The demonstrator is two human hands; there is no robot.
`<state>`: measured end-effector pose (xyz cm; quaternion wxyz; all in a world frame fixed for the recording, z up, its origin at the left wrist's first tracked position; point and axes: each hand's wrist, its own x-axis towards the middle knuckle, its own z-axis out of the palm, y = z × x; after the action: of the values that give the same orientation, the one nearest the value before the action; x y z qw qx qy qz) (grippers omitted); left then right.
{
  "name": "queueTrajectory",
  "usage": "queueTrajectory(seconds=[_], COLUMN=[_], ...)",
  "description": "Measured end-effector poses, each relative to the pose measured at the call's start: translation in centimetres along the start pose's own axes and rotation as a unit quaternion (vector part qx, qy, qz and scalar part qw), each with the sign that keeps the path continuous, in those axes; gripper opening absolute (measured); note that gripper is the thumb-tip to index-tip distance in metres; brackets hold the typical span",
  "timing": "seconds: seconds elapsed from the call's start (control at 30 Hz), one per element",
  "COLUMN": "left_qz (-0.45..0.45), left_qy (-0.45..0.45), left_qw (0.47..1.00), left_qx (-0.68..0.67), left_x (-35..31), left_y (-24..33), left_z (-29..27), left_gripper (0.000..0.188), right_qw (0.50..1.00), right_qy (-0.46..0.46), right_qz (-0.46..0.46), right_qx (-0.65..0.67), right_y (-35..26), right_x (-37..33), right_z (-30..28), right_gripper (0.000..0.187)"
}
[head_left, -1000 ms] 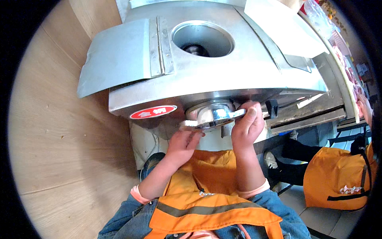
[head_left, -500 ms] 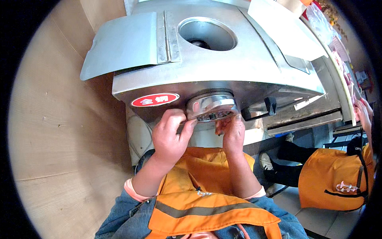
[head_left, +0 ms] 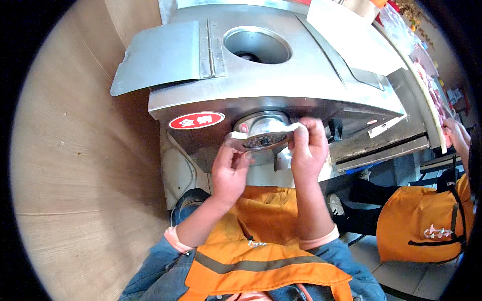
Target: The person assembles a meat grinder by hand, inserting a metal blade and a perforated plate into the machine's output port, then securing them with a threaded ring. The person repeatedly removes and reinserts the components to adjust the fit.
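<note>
A stainless steel meat grinder (head_left: 311, 83) stands in front of me, with a round feed opening (head_left: 257, 44) in its top. From its front face sticks out a shiny metal ring (head_left: 263, 124) around a perforated plate (head_left: 264, 141). My left hand (head_left: 230, 168) is closed at the ring's left side, thumb and fingers on its edge. On the opposite side my right hand (head_left: 310, 148) grips a protruding lug of the same ring, its fingers curled.
A hinged metal lid (head_left: 158, 57) lies folded open to the left, near a wooden wall (head_left: 75, 165). A white board (head_left: 351, 40) rests on the machine's right. Beyond it, a co-worker's hand (head_left: 456, 133) touches meat on a counter. A black knob (head_left: 335, 130) projects from the grinder's front.
My right hand has come up from beneath the ring to its right side. The left hand has shifted slightly right. The ring's side lugs now show at both hands.
</note>
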<state>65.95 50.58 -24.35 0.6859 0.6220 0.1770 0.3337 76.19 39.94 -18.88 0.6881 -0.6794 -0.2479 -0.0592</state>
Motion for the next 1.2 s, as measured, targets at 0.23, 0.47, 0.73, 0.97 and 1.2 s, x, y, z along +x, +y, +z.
queueTrajectory(seconds=[0.23, 0.47, 0.73, 0.97, 1.2], left_qz=[-0.024, -0.23, 0.28, 0.346, 0.148], left_qy=[-0.101, -0.245, 0.045, 0.049, 0.056], left_qw=[0.995, 0.929, 0.927, 0.901, 0.984], left_qx=[-0.009, -0.153, 0.244, 0.258, 0.079], left_x=[0.7, 1.0, 0.2, 2.2, 0.1], left_y=[-0.3, -0.2, 5.4, 6.6, 0.5], left_z=[-0.1, 1.3, -2.4, -1.8, -1.8], left_gripper=[0.02, 0.031, 0.053, 0.016, 0.012], right_qw=[0.949, 0.968, 0.968, 0.998, 0.953], right_qy=[-0.107, -0.023, -0.093, -0.046, -0.093], right_qz=[-0.224, -0.198, 0.171, -0.036, 0.182], right_qx=[-0.192, -0.15, 0.158, -0.036, 0.223], right_y=[-4.1, -1.9, 3.2, 0.1, 1.7], right_x=[2.2, 0.5, -4.2, -2.5, -4.2], right_z=[0.7, -0.3, 0.7, -1.1, 1.3], right_gripper=[0.034, 0.035, 0.014, 0.038, 0.031])
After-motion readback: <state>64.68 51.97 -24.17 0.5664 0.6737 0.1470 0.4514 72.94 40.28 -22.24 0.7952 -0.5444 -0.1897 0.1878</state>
